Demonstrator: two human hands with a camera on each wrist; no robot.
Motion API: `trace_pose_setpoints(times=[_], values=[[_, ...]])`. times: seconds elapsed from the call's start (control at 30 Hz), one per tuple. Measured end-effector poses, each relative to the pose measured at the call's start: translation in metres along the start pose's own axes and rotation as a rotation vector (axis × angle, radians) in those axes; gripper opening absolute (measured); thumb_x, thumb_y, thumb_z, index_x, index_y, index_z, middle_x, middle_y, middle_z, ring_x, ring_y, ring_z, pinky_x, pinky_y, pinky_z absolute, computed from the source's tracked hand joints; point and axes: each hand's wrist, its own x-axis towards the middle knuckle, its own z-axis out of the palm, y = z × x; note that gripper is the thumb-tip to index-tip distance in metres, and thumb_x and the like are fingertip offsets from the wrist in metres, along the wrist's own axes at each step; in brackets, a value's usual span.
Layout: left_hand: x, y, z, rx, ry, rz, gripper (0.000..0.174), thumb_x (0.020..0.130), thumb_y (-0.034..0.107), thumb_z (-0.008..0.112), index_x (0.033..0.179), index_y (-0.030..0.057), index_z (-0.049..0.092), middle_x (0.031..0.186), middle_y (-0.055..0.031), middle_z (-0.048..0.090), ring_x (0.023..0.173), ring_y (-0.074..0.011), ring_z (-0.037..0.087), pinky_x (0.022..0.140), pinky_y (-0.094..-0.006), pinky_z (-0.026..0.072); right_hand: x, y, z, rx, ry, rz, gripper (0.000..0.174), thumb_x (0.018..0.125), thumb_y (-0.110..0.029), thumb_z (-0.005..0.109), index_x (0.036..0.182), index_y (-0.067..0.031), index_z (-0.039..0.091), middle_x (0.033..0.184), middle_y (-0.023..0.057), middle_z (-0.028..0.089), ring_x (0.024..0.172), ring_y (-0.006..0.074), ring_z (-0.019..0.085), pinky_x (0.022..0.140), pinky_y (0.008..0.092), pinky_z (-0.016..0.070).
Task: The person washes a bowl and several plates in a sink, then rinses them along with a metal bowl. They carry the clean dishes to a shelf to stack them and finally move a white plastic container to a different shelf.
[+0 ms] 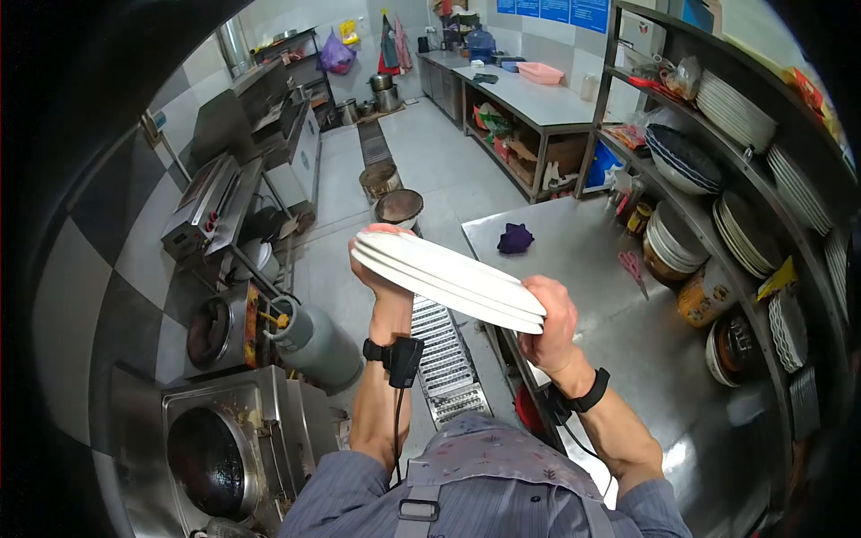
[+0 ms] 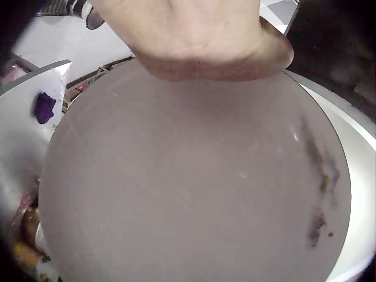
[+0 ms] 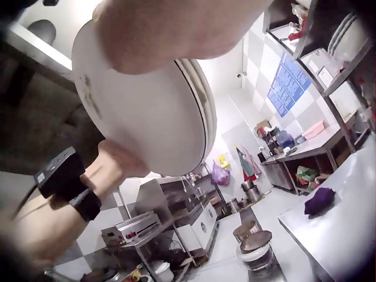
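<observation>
Both hands hold a small stack of white plates (image 1: 448, 280) up in front of the body, tilted down to the right in the head view. My left hand (image 1: 384, 273) grips the left edge, and my right hand (image 1: 553, 314) grips the right edge. In the left wrist view the broad face of the nearest plate (image 2: 194, 176) fills most of the picture, with dark and orange markings near one side. The left hand (image 2: 200, 41) lies over its rim there. Seen from the right wrist, the stacked plates (image 3: 141, 117) stand steeply tilted, several rims showing at one side.
A steel worktable (image 1: 574, 260) on the right bears a purple cloth (image 1: 516, 238) and pink scissors (image 1: 633, 269). Shelves beyond hold bowls (image 1: 674, 235) and stacked plates (image 1: 735, 109). On the left stand a gas cylinder (image 1: 314, 345) and a wok stove (image 1: 211, 457). A floor drain (image 1: 444, 350) runs between.
</observation>
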Motion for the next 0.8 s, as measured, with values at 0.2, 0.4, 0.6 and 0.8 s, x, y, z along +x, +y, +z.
trace_pose_setpoints(times=[0.2, 0.4, 0.6, 0.8], values=[[-0.006, 0.014, 0.003, 0.558, -0.244, 0.256, 0.036, 0.098, 0.035, 0.07, 0.118, 0.0077, 0.059, 0.109, -0.0078, 0.064, 0.102, -0.0197, 0.061, 0.097, -0.0364, 0.049, 0.017, -0.011, -0.005, -0.08, -0.134, -0.035, 0.047, 0.078, -0.004, 0.075, 0.121, 0.0007, 0.055, 0.105, 0.0206, 0.067, 0.085, 0.0355, 0.066, 0.071, 0.0426, 0.0539], [-0.018, 0.029, 0.041, -0.541, -0.291, -0.318, 0.029, 0.09, 0.012, 0.072, 0.116, 0.0044, 0.062, 0.109, -0.0086, 0.066, 0.104, -0.0197, 0.064, 0.098, -0.0334, 0.0511, 0.012, -0.005, 0.001, -0.072, -0.01, -0.111, 0.043, 0.085, -0.008, 0.065, 0.125, 0.0026, 0.054, 0.11, 0.0213, 0.065, 0.087, 0.0359, 0.066, 0.075, 0.0463, 0.0549], [0.005, -0.003, -0.011, -1.063, -0.178, -0.757, 0.023, 0.09, 0.009, 0.073, 0.111, 0.0058, 0.064, 0.106, -0.0062, 0.067, 0.102, -0.0168, 0.065, 0.097, -0.0308, 0.0514, 0.012, -0.015, -0.012, -0.154, -0.004, -0.153, 0.045, 0.08, -0.005, 0.068, 0.121, 0.0055, 0.054, 0.109, 0.0214, 0.064, 0.083, 0.0333, 0.065, 0.069, 0.0419, 0.0531], [0.037, -0.059, -0.016, -0.728, -0.091, -0.638, 0.021, 0.092, 0.01, 0.072, 0.111, 0.0061, 0.064, 0.105, -0.0057, 0.067, 0.1, -0.0164, 0.065, 0.096, -0.0316, 0.0522, -0.001, -0.015, -0.034, -0.18, -0.043, -0.019, 0.046, 0.079, -0.007, 0.069, 0.121, 0.0041, 0.055, 0.111, 0.0209, 0.064, 0.085, 0.034, 0.065, 0.072, 0.0436, 0.0523]])
